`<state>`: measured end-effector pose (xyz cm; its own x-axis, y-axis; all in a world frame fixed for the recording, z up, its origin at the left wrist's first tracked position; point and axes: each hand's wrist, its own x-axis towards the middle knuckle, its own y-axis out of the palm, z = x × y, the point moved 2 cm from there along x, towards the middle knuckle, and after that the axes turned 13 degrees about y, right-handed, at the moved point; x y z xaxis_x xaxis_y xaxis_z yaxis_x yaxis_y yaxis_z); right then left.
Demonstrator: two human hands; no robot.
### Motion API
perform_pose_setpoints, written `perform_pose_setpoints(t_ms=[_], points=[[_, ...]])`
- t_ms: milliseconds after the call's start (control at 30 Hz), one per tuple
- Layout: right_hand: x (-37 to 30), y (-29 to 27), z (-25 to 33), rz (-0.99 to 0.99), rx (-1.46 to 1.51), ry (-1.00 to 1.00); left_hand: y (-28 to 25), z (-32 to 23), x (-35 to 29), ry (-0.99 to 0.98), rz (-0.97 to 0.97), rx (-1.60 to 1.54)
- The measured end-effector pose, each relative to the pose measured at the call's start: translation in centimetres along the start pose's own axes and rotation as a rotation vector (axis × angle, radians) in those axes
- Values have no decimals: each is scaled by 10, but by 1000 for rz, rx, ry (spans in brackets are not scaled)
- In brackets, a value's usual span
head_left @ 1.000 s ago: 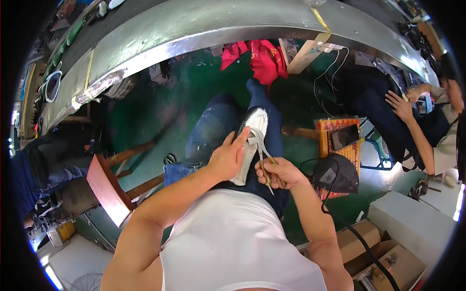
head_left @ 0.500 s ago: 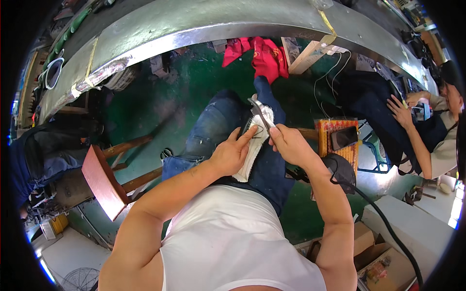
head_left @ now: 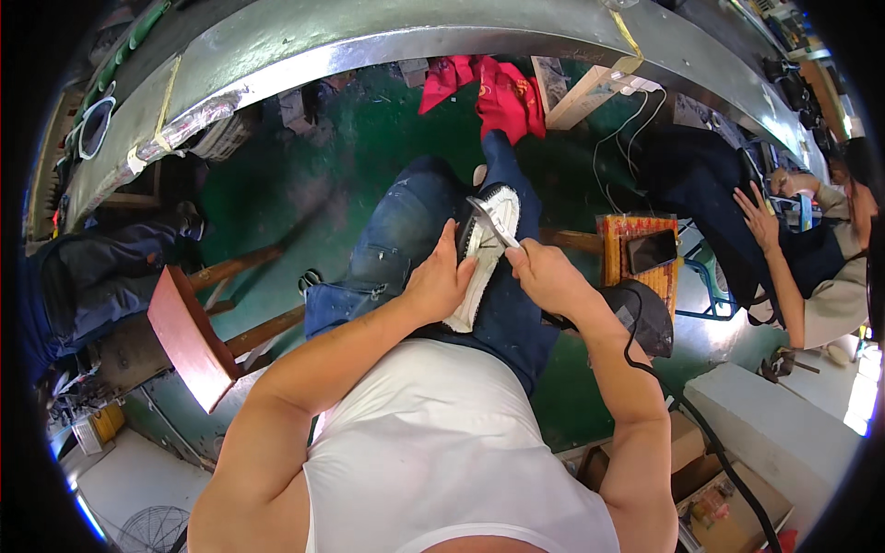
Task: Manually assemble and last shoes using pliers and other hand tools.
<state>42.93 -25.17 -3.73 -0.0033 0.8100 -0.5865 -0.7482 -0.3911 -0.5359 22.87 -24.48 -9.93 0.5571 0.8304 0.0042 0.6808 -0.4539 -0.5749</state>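
An upturned shoe [head_left: 477, 290] lies along my thighs with its white underside up and a dark edge around it. Thin dark wire-like marks show near the middle of that underside. My left hand [head_left: 441, 284] grips the shoe's left side, fingers along the edge and the thumb side against the white face. In my right hand [head_left: 550, 275] is a curved metal tool [head_left: 498, 224], its handle end closed in the fingers. The tool's head lies over the shoe's far end; its exact kind I cannot make out.
A metal-topped bench [head_left: 369, 51] crosses ahead, with red cloth [head_left: 510, 97] beneath it. On the right, a phone [head_left: 652, 257] rests on a beaded seat [head_left: 616, 241], and a co-worker's hand [head_left: 758, 217] lies on dark cloth. A wooden stool [head_left: 192, 336] stands left; a black cable [head_left: 728, 452] runs at right.
My left hand has drawn back from over the white underside to the shoe's left edge. The tool has turned, its head now lying over the shoe's far end.
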Motion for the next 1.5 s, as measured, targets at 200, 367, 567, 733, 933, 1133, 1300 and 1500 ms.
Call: perform_pose_setpoints(t_ms=[200, 367, 567, 733, 933, 1133, 1300, 1500], points=[[-3, 6, -4, 36, 86, 93, -7, -6, 2, -156, 121, -68], [-18, 5, 2, 72, 133, 195, -8, -4, 0, -161, 99, -71], [-34, 26, -11, -157, -235, -85, -6, -2, -1, -150, 79, -93], [-40, 41, -26, -138, -230, -61, -10, 12, -12, -66, 218, -525], [-56, 35, -12, -123, -103, -105, -16, 16, -27, -55, 383, -678], [-60, 54, -41, -26, -83, 24, -20, 21, -9, 28, 353, -479], [-58, 68, -75, -67, 403, 149, -16, 40, 36, -294, 172, -722], [-67, 80, -100, -27, 723, 259, -71, -21, 21, -251, -59, -1592]])
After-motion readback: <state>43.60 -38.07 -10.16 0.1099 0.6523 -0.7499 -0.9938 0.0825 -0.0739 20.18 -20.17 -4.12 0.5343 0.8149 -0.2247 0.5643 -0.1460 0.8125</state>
